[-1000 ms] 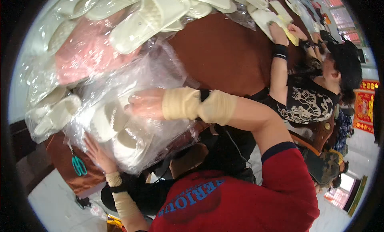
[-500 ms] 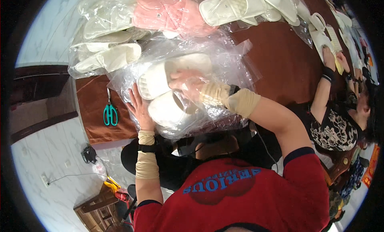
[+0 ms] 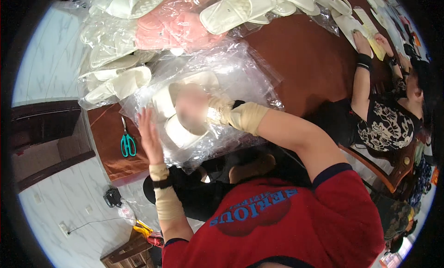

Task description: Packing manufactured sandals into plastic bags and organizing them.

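A pair of white slippers [image 3: 186,133] lies in a large clear plastic bag [image 3: 236,74] in front of me. My right hand [image 3: 191,108] is over the slippers, blurred by motion, so its fingers cannot be made out. Shiny plastic seems to cover its wrist, which suggests the hand is inside the bag. At the bag's left edge is my left hand [image 3: 150,135], open with fingers stretched out and holding nothing. Whether it touches the plastic is unclear. Both my wrists wear beige wraps with a dark band.
Teal-handled scissors [image 3: 128,143] lie on the brown tabletop [image 3: 296,60] to the left. Bagged white slippers [image 3: 121,85] and pink slippers [image 3: 173,25] are heaped at the back. At right, another person's hands [image 3: 363,44] touch a white slipper beside yellow paper [image 3: 378,50].
My right hand has moved left across the slippers and blurred. My left hand has shifted slightly off the bag's edge, fingers still spread. The whole view has shifted a little.
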`<state>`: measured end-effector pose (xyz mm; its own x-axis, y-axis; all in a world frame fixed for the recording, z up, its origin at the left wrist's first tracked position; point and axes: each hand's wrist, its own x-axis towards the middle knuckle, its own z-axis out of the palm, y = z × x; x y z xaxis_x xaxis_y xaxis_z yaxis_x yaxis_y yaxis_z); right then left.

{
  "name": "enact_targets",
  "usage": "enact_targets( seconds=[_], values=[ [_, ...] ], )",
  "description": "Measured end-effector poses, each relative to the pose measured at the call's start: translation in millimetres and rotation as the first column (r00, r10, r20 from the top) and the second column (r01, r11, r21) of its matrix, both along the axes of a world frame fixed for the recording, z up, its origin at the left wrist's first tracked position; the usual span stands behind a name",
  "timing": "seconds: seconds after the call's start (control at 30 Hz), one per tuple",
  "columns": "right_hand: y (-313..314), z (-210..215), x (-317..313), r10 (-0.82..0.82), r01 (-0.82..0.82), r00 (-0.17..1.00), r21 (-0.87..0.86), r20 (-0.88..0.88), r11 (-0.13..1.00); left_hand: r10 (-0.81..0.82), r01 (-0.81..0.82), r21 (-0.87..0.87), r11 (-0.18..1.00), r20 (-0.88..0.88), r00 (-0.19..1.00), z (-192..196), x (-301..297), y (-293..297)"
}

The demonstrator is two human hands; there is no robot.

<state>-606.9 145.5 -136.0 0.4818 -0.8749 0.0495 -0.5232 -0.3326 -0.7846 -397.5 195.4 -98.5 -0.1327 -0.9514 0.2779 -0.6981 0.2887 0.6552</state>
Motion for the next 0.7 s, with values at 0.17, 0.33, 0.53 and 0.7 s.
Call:
enact_targets(
  seconds=[0.17,0.33,0.53,0.7],
  values=[
    [2,64,-23,0.137,-0.04,0.911,0.247,-0.389,0.968,0.139,-0.183,0.034,0.983,0.514,0.846,-53,-6,0],
    [8,26,-96,-0.029,0.019,0.971,-0.046,-0.235,0.999,0.099,-0.162,0.042,0.986,0.634,0.767,-40,-21,-4],
    [8,25,-115,-0.048,-0.007,0.916,-0.135,-0.398,0.991,0.111,-0.17,0.043,0.985,0.596,0.795,-45,-13,2],
    [16,12,-237,-0.294,0.211,0.922,-0.308,-0.252,0.928,0.132,-0.182,0.023,0.983,0.604,0.786,-43,-14,2]
  ],
)
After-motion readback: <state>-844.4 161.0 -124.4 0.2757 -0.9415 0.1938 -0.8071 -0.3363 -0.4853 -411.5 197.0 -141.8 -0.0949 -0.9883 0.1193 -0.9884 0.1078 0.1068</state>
